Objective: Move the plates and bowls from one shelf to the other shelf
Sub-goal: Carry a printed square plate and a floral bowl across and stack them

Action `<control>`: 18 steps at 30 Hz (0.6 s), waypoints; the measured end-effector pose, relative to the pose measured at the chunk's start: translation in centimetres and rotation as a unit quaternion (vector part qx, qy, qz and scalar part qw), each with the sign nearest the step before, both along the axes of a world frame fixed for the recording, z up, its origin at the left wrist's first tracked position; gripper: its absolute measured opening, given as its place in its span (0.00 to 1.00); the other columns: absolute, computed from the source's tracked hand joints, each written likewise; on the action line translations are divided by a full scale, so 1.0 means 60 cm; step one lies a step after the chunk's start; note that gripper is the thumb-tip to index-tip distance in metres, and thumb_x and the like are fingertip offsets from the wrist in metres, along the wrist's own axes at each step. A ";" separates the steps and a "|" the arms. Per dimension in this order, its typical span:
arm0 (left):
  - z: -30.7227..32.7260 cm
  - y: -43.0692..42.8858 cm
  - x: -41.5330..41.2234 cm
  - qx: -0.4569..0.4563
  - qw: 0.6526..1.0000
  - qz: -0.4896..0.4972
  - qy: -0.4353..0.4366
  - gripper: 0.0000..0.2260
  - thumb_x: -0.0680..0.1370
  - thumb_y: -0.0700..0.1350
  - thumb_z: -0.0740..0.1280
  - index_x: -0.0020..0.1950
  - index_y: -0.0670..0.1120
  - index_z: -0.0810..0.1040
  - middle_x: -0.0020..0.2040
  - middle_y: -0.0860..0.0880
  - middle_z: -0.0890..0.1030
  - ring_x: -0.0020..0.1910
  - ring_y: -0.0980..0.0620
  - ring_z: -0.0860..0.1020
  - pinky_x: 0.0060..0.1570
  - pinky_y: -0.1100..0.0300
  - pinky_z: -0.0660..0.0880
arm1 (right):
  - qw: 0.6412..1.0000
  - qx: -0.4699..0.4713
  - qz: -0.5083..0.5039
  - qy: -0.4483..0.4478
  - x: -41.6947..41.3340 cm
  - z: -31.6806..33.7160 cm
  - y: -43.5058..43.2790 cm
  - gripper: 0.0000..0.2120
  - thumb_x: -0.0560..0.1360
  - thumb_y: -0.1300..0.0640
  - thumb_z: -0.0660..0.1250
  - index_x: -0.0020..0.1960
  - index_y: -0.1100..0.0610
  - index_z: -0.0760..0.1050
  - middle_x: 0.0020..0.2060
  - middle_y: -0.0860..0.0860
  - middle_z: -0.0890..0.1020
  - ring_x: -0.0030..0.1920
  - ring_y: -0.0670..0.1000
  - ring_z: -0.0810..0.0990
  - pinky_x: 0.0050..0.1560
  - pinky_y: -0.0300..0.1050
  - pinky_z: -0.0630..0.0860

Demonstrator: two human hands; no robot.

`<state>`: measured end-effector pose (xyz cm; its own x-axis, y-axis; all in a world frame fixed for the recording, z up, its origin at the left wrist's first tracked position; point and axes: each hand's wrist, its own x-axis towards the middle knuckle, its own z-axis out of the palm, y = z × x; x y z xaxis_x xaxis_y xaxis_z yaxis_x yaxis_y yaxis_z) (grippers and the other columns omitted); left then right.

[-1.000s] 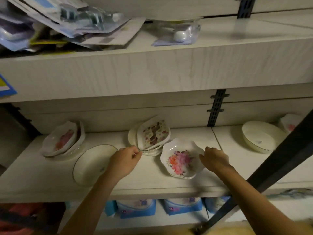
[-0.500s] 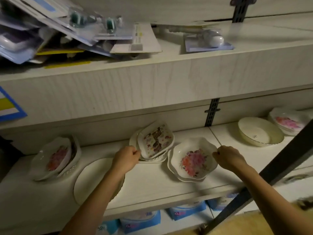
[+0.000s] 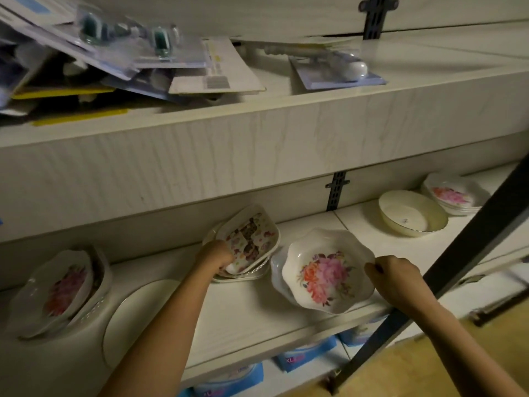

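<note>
On the middle shelf [image 3: 246, 308] my left hand [image 3: 217, 255] grips the left edge of a squarish patterned dish [image 3: 252, 239] that tilts up off a small stack of plates. My right hand [image 3: 389, 275] pinches the right rim of a scalloped flowered bowl [image 3: 326, 270], which is tipped up above another bowl beneath it. A plain white plate [image 3: 128, 316] lies left of my left arm. Flowered bowls [image 3: 60, 290] lean at the far left. On the right section sit a cream bowl [image 3: 409, 213] and a stack of flowered bowls [image 3: 452, 194].
The upper shelf [image 3: 257, 130] overhangs close above, piled with blister packs [image 3: 128, 58] and a white packaged item [image 3: 340, 71]. A dark diagonal bar [image 3: 458, 267] crosses in front at right. Blue packages [image 3: 303, 356] sit on the shelf below.
Both hands have closed on their dishes and lifted them: the patterned dish tilts up on the left, the flowered bowl is raised and tipped on the right. The view has shifted right.
</note>
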<state>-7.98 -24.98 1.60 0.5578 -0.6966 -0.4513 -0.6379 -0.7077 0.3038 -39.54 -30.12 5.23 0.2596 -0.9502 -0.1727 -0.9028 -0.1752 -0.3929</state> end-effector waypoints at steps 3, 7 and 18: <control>0.001 -0.001 0.001 0.001 1.000 0.010 0.003 0.14 0.74 0.42 0.64 0.57 0.38 0.76 0.52 0.39 0.83 0.51 0.43 0.82 0.42 0.57 0.76 | 1.000 0.006 -0.017 -0.010 -0.006 -0.001 0.004 0.13 0.79 0.54 0.57 0.43 0.58 0.77 0.38 0.53 0.80 0.36 0.49 0.77 0.33 0.38 0.69; 0.006 0.005 0.005 -0.023 1.000 0.018 0.004 0.14 0.72 0.43 0.66 0.56 0.38 0.77 0.51 0.37 0.82 0.51 0.40 0.81 0.39 0.54 0.75 | 1.000 -0.003 -0.019 -0.018 -0.009 0.000 0.009 0.13 0.79 0.54 0.58 0.43 0.58 0.77 0.37 0.54 0.80 0.36 0.50 0.78 0.33 0.38 0.69; 0.035 0.033 0.011 -0.164 0.978 0.080 0.099 0.17 0.74 0.38 0.61 0.23 0.41 0.71 0.11 0.50 0.70 0.10 0.59 0.64 0.21 0.64 0.64 | 0.999 -0.001 -0.030 -0.030 -0.001 0.007 0.033 0.13 0.79 0.54 0.58 0.44 0.60 0.78 0.36 0.53 0.79 0.34 0.49 0.76 0.32 0.38 0.71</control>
<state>-7.30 -23.02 3.72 0.5953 -0.7330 -0.3292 -0.4324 -0.6375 0.6377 -39.57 -28.16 5.66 0.2119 -0.9647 -0.1563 -0.8868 -0.1226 -0.4455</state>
